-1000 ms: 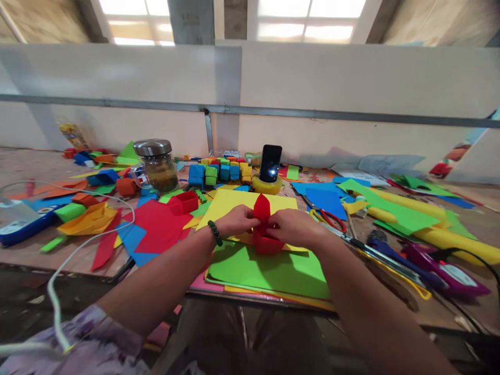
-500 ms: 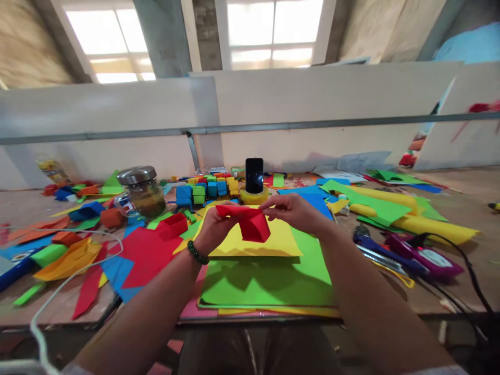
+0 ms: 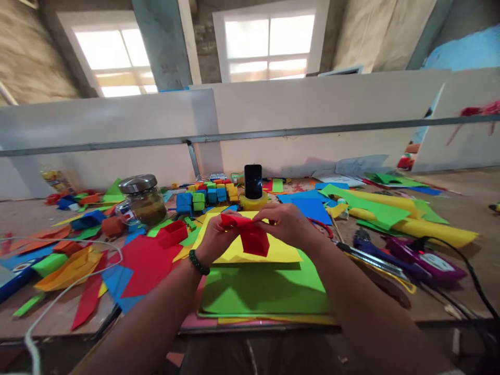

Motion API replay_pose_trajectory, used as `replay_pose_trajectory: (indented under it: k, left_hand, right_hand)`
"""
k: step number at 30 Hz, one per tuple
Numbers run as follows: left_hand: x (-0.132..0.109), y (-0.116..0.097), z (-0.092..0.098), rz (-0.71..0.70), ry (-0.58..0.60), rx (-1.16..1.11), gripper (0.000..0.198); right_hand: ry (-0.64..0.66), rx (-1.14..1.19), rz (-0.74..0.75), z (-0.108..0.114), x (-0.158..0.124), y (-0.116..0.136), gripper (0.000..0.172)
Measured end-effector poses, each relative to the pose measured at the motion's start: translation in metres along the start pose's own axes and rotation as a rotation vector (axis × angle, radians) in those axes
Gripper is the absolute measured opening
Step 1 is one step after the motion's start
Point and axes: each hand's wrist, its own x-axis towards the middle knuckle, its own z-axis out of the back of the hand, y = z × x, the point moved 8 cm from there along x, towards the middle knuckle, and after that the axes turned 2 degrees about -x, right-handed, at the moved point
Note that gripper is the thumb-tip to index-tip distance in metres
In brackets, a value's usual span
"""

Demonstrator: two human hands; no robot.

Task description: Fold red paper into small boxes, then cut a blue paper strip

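Note:
Between my two hands is a folded piece of red paper (image 3: 254, 240), partly shaped like a small box, held above the stacked sheets. My left hand (image 3: 222, 237) grips its left end, with fingers partly hidden behind the paper. At its upper right edge, my right hand (image 3: 283, 223) pinches the paper between thumb and fingers. Below lie a yellow sheet (image 3: 281, 252) and a larger green sheet (image 3: 265, 294). A red open paper box (image 3: 172, 234) rests to the left on flat red paper (image 3: 150, 265).
A glass jar with a metal lid (image 3: 145, 200) stands at the left, near several small paper cubes (image 3: 198, 200). Behind my hands, a phone (image 3: 253, 181) stands in a yellow holder. To the right are a cutter (image 3: 373, 260), a purple device (image 3: 433, 260) and yellow rolls (image 3: 433, 229).
My right hand has shifted slightly inward along the red paper, its fingers now more curled over the upper edge. The whole view has tilted a little upward.

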Motion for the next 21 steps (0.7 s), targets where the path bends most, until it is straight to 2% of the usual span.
replay_pose_trajectory:
  k: [5, 9, 13, 17, 19, 21]
  left_hand:
    - [0.0, 0.006, -0.003, -0.003, 0.062, 0.124, 0.019]
    - [0.0, 0.009, -0.008, 0.037, 0.113, 0.155, 0.027]
    - [0.0, 0.008, -0.016, 0.121, 0.159, -0.008, 0.032]
    - [-0.001, 0.009, -0.019, 0.234, 0.151, -0.141, 0.032]
    - [-0.003, 0.011, -0.018, 0.28, 0.147, -0.156, 0.031]
    - [-0.003, 0.016, -0.015, 0.31, 0.146, -0.135, 0.03]
  right_hand:
    - [-0.006, -0.031, 0.031, -0.005, 0.0, 0.011, 0.016]
    - [-0.02, 0.086, 0.044, -0.009, 0.002, 0.016, 0.013]
    - [-0.082, 0.314, -0.093, -0.013, 0.004, -0.002, 0.015]
    - [-0.046, 0.562, -0.265, -0.028, 0.003, -0.023, 0.033]
    - [0.008, 0.648, -0.297, -0.034, 0.003, -0.025, 0.036]
    - [-0.01, 0.637, -0.298, -0.029, 0.003, -0.026, 0.031]
